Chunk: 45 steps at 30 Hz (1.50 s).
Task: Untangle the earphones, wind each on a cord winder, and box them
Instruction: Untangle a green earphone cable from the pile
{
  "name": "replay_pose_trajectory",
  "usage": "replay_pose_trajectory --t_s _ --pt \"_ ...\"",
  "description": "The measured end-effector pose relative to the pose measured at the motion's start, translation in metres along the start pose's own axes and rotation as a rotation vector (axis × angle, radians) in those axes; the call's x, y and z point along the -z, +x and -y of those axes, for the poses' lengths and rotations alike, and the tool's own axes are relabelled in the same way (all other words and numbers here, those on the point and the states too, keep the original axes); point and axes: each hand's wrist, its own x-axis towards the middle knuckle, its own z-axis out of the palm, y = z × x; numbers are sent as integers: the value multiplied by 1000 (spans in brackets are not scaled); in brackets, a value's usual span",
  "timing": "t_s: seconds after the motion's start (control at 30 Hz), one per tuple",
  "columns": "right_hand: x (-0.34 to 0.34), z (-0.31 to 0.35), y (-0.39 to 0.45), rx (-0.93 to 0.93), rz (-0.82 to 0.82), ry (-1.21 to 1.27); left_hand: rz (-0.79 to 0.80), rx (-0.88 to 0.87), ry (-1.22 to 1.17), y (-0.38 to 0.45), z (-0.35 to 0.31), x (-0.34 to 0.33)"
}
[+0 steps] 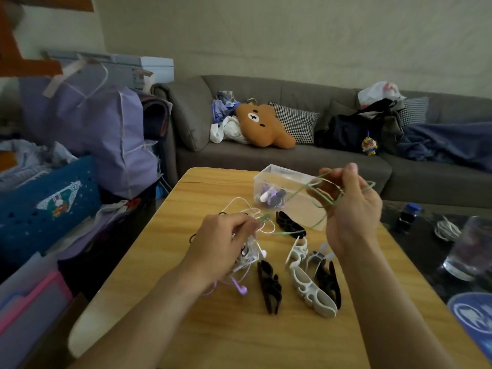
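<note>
My right hand [351,206] is raised above the table and grips loops of a green earphone cord [319,201]. The cord runs down to my left hand [226,235], which pinches it over a tangle of white and purple earphones [247,257]. A purple earbud [241,288] lies below that hand. Several black and white cord winders lie between my arms: a black one [269,286], a white one [310,292], another black one [288,225]. A clear plastic box [269,177] at the far side holds a wound purple earphone [271,198].
The wooden table [239,328] has a grey sofa [292,155] behind it with a bear cushion. Bags and a blue crate stand at the left. A glass [468,249], a small bottle and a white cable sit on a dark table to the right.
</note>
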Motion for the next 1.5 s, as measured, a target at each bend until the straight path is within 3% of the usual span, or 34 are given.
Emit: replay_pose_trajectory --t_s 0.1,0.17,0.27,0.37,0.47,0.6,0.67,0.73,0.87,0.93,1.03,1.17,1.37,1.5 --pt "15 0 14 14 -234 42 -46 22 28 1 3 8" --pt "22 0 21 15 -291 56 -56 44 12 2 6 11" --pt "27 -2 25 48 -314 19 -68 103 -20 2 7 12" --pt "26 -3 24 85 -328 -17 -185 143 -8 2 8 14" --pt "24 0 21 78 -335 71 -233 222 41 7 17 16" --pt "19 2 16 -58 -315 163 -230 311 39 7 23 13" --pt "17 1 15 -195 -164 78 -277 348 2 7 21 14" --pt "16 -1 15 -305 108 -103 -294 380 -73 8 19 14" --pt "17 -10 4 -306 648 -897 -275 365 -141 8 15 15" --pt "15 -14 -2 -308 797 -1094 -253 351 -112 7 16 16" --pt "15 -11 -3 -332 908 -1120 -219 336 -87 7 18 19" --pt "18 2 3 -272 813 -1121 -139 306 -62 7 22 27" --pt "25 15 10 -52 638 -1125 -209 240 -30 8 25 29" --pt "25 17 10 47 493 -837 -159 197 5 7 25 27"
